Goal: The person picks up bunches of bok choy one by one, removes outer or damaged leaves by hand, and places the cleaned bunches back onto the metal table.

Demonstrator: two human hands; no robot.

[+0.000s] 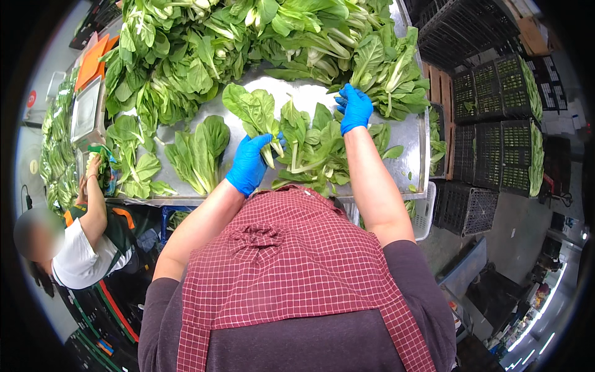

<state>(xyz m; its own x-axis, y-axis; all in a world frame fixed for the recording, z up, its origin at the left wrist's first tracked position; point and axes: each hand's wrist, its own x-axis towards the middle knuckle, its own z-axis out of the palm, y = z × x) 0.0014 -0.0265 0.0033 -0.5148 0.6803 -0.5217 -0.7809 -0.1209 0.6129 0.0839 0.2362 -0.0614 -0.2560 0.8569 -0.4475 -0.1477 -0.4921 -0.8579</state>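
Observation:
My left hand (251, 160), in a blue glove, is closed around the pale stems of a small bunch of leafy greens (255, 111), its leaves pointing up and away from me. My right hand (355, 109), also gloved in blue, is at the near side of the large pile of greens (195, 60); its fingers are bent, and whether they grip a leaf or stem I cannot tell. Loose leaves and stems (320, 144) lie on the metal table (186, 186) between my hands and in front of me. Another bunch (200, 151) lies left of my left hand.
A co-worker (93, 232) at the left handles greens near a scale (88, 111). Bagged greens (58, 153) stand beyond. Right of the table are stacked black plastic crates (492, 153) holding greens, a wooden pallet (444, 116) and a white basket (425, 214) below the table's edge.

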